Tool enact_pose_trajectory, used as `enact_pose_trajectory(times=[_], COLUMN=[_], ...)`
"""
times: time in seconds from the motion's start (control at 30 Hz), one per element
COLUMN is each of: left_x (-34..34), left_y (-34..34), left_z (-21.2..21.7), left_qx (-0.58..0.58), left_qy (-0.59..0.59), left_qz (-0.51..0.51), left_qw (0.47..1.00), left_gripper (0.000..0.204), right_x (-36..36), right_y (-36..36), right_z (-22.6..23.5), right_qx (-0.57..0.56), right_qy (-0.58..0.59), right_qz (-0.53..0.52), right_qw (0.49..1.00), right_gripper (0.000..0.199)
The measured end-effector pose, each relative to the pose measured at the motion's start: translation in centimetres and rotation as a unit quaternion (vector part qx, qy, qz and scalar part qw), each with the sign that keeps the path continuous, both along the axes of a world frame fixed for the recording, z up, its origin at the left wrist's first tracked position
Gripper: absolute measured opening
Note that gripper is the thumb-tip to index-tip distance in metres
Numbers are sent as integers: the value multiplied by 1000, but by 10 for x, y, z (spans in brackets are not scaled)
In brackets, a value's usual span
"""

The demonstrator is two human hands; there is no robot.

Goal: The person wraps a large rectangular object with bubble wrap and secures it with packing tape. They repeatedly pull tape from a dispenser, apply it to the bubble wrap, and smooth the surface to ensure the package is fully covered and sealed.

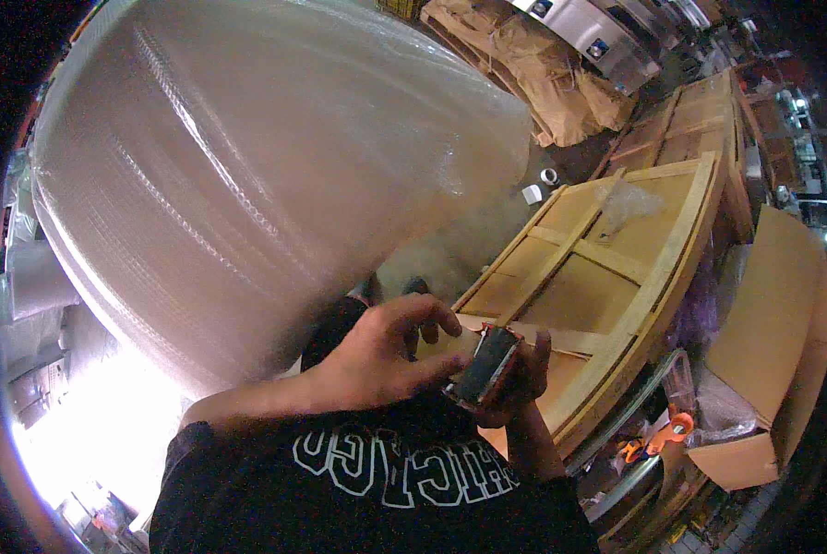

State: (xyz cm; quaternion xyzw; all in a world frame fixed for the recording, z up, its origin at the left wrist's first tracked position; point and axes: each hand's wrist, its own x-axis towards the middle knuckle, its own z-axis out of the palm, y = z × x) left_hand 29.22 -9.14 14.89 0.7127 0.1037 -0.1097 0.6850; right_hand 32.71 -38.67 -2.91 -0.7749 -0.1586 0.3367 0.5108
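My right hand (529, 371) is closed around a small dark block (486, 364) with reddish-orange edges, held in front of my chest. Its exact kind is unclear. My left hand (397, 349) reaches over from the left, fingers bent. Its thumb and forefinger are apart, with the thumb tip close to or touching the block's near left edge. Beyond my left arm rises a very large bulk covered in clear bubble wrap (275, 157), filling the left of the view. To the right of my hands lies a wooden crate panel (607, 291) with slats.
An open cardboard box (755, 332) stands at the right. Near it lies an orange tool (669, 432), perhaps a tape dispenser, beside crumpled clear plastic (723, 411). Farther off are brown wrapping paper (533, 65), a metal appliance (598, 37) and a white roll (549, 175).
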Motion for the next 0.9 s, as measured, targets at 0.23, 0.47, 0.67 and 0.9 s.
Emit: enact_pose_trajectory(times=[0.23,0.47,0.67,0.9], left_x=[7,-1,-3,-6], left_y=[-1,12,25,29], left_z=[24,35,18,21], left_qx=[-19,-97,6,71], left_qy=[-146,-64,-152,-182], left_qz=[-10,-28,-31,-60], left_qw=[989,993,988,979], left_gripper=[39,47,60,62], right_x=[-8,-8,-6,-4], right_y=[12,21,32,45], right_z=[36,67,75,85], right_qx=[-32,-79,-112,-146], right_qy=[-147,-223,-261,-290], right_qz=[-65,-96,-111,-120], right_qw=[986,967,952,938], right_gripper=[15,19,22,25])
